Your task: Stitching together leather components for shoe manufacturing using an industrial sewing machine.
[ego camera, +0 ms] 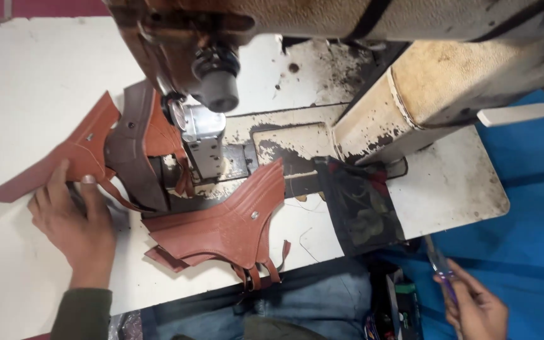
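My left hand (73,217) lies on the white table with its fingers on a reddish-brown leather piece (64,157) that runs up under the sewing machine's needle area (187,126). A darker brown leather part (132,148) is joined to it. A second stack of reddish-brown leather pieces (231,223) with straps lies near the table's front edge. My right hand (476,305) is off the table at the lower right, closed around a thin purple-handled tool (439,264).
The worn cream sewing machine (423,69) fills the top and right. A dark cloth bag (363,208) hangs at the table's front edge (448,189). Blue fabric (530,208) lies to the right. My lap in jeans (310,308) is below.
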